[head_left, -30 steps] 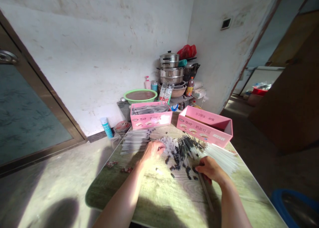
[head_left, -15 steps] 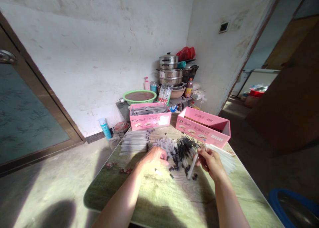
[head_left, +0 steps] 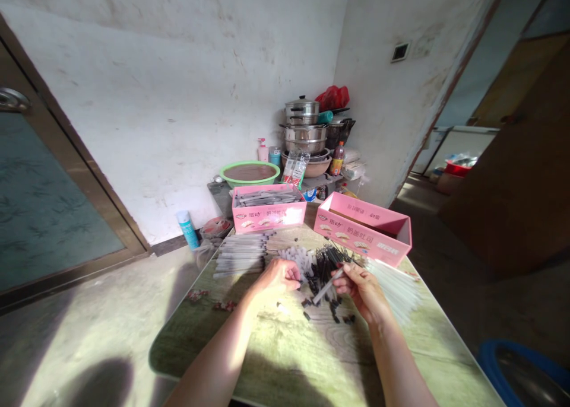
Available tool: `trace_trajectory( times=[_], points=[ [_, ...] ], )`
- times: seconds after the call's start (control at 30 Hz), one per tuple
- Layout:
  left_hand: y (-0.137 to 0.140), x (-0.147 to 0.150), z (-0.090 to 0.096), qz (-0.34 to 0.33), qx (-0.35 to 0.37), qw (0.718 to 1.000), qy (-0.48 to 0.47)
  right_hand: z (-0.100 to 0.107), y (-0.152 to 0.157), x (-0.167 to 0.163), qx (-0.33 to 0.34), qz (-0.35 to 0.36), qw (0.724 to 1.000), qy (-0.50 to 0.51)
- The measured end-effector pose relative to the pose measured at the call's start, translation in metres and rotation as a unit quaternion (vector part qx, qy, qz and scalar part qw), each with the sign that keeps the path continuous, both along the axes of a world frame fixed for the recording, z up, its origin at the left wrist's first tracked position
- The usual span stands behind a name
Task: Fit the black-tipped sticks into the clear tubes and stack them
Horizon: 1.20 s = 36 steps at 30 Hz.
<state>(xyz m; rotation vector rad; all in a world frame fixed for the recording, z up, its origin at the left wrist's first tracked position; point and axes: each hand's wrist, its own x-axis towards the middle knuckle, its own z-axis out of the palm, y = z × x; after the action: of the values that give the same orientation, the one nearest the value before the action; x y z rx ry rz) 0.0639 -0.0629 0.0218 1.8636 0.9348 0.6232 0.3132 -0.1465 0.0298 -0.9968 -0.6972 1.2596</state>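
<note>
My right hand point(head_left: 360, 288) pinches a slim translucent tube point(head_left: 327, 287), which slants down to the left over small black pieces point(head_left: 335, 306). Curled at the near edge of a heap of short white pieces point(head_left: 297, 256) is my left hand point(head_left: 278, 277). Its thumb and fingers are closed, and whatever is in them is hidden. Between the hands lies a pile of thin black sticks point(head_left: 332, 258). Loose clear tubes point(head_left: 394, 285) fan out beside my right hand. Finished-looking tubes with dark ends point(head_left: 243, 253) lie in rows on the left.
A pink box point(head_left: 269, 218) full of grey tubes stands at the table's back. Another pink box point(head_left: 363, 235) sits to its right. Behind them are a green basin point(head_left: 249, 180) and stacked steel pots point(head_left: 305, 137). The wooden-patterned table point(head_left: 285, 353) has a rounded left corner.
My right hand has moved left with the tube, bringing it closer to my left hand and tilting it flatter. My left hand has barely shifted.
</note>
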Motion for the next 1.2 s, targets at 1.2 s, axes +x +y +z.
trace_trajectory(
  times=[1.2],
  points=[
    [-0.008,-0.002,0.026,-0.004,-0.151,0.975,-0.163,-0.002,0.003,-0.008,0.022,-0.082,0.996,0.028]
  ],
)
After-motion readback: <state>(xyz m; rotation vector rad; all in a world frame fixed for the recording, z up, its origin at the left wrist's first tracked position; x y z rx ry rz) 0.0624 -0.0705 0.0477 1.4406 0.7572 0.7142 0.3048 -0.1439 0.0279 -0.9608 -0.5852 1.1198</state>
